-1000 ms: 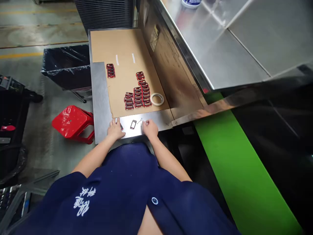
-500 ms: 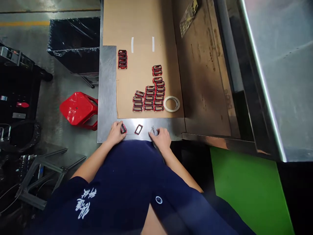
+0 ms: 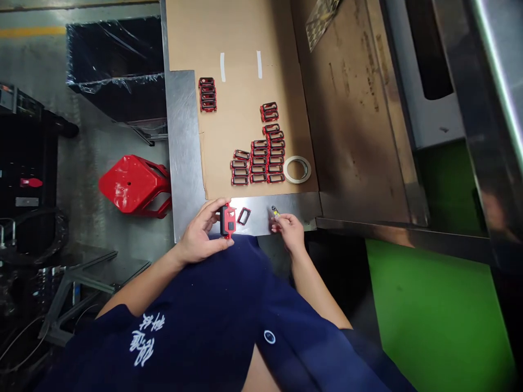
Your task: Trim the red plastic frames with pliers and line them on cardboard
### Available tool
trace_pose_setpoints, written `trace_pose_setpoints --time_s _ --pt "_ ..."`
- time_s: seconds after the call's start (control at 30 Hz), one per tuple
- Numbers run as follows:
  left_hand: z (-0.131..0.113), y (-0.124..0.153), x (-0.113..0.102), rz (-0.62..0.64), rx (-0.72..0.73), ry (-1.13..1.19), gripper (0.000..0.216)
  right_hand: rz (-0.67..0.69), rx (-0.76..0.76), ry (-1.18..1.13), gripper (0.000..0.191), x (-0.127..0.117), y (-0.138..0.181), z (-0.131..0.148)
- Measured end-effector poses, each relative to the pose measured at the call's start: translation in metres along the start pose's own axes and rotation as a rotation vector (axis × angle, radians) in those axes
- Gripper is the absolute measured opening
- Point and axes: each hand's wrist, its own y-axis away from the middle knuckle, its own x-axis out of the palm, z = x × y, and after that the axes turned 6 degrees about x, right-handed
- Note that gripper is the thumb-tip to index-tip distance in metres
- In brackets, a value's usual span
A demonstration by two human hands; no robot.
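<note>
My left hand (image 3: 201,237) is closed round a small red and black part (image 3: 227,220), held upright at the front edge of the steel table (image 3: 183,147). Just right of it a single red-edged frame (image 3: 244,215) lies flat on the steel. My right hand (image 3: 290,231) pinches a small metal tool (image 3: 274,211) with a yellowish tip near the table's front edge. Behind, on the cardboard sheet (image 3: 237,71), several red frames (image 3: 261,158) lie in rows, with a short stack (image 3: 207,94) further back left.
A roll of tape (image 3: 297,169) lies right of the frames. A red stool (image 3: 133,184) and a black lined bin (image 3: 116,68) stand left of the table. A brown worn panel and steel machine housing rise on the right; green surface (image 3: 433,305) below.
My left hand has lifted the red and black part off the steel and turned it upright. My right hand has taken up the small tool. The camera has swung left and down.
</note>
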Motion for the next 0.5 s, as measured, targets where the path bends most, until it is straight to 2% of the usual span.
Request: trace_pose_setpoints --time_s 0.1,0.17,0.23,0.3,0.37,0.4,0.43,0.5 --pt "-0.008 0.002 -0.006 0.005 0.017 0.033 0.084 0.182 -0.006 -0.17 0.06 -0.004 0.038 0.031" --pt "-0.01 0.002 -0.008 -0.008 0.017 0.059 0.084 0.357 -0.08 -0.272 0.052 -0.004 0.067 0.056" --pt "-0.012 0.0 -0.009 -0.045 -0.024 0.122 0.084 0.6 -0.318 -0.334 0.034 -0.002 0.091 0.082" --pt "-0.015 -0.005 -0.008 -0.108 -0.135 0.239 0.083 0.757 -0.651 -0.258 0.027 0.004 0.105 0.106" --pt "-0.02 -0.011 -0.006 -0.167 -0.33 0.409 0.07 0.753 -0.917 -0.107 0.029 0.013 0.108 0.124" --pt "-0.022 -0.015 -0.005 -0.186 -0.443 0.498 0.062 0.72 -0.982 -0.05 0.028 0.017 0.107 0.13" --pt "-0.025 -0.018 -0.004 -0.199 -0.546 0.571 0.056 0.679 -1.001 -0.015 0.026 0.022 0.106 0.133" --pt "-0.028 -0.022 -0.001 -0.214 -0.69 0.652 0.053 0.631 -0.946 -0.003 0.025 0.03 0.103 0.136"
